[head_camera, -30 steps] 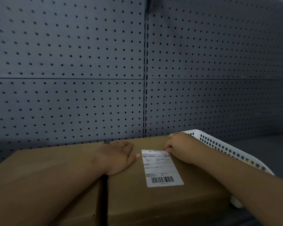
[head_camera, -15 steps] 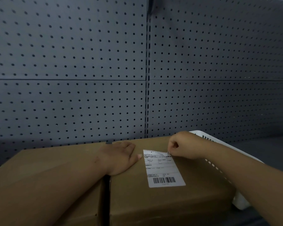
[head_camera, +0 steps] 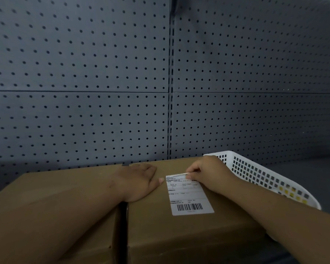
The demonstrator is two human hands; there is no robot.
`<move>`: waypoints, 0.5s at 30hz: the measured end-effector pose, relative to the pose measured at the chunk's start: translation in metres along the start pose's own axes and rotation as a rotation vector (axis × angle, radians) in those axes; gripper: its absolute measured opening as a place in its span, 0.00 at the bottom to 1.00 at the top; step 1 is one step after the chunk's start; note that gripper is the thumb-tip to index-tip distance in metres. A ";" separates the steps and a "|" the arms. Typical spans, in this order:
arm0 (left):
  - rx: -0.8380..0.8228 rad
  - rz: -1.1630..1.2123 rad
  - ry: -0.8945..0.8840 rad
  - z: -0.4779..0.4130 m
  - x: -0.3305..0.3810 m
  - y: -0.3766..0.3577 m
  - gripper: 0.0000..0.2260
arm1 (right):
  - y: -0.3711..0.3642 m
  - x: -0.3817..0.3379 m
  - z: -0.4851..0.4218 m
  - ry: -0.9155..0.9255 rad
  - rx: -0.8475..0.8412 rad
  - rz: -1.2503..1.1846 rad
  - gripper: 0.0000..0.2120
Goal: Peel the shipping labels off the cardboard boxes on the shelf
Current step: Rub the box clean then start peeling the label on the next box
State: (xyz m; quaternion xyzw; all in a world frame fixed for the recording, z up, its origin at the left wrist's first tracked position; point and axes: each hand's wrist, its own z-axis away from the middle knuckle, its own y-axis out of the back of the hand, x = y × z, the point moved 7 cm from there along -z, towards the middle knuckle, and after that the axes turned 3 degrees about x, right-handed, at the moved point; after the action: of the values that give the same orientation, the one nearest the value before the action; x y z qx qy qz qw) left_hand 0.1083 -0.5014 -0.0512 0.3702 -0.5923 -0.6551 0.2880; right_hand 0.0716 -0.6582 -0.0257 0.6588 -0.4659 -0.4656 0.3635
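While the left hand [head_camera: 139, 182] lay flat on the right-hand box [head_camera: 189, 231], fingers straight, the right hand [head_camera: 210, 174] pinched the shipping label [head_camera: 189, 195] at its far edge (barely lifted), a white basket [head_camera: 259, 174] just beside.

white mesh basket [head_camera: 259, 174], grey pegboard wall [head_camera: 84, 73]

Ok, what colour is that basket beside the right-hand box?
The basket is white with a grid of holes; head view.
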 end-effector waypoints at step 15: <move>-0.014 -0.003 -0.024 -0.003 0.000 -0.003 0.27 | 0.008 -0.020 0.024 0.352 0.068 0.188 0.14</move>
State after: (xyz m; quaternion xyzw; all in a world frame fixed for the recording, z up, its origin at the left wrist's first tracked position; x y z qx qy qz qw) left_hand 0.1112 -0.5027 -0.0543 0.3614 -0.5905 -0.6640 0.2825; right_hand 0.0437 -0.6430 -0.0199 0.6955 -0.4702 -0.2910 0.4588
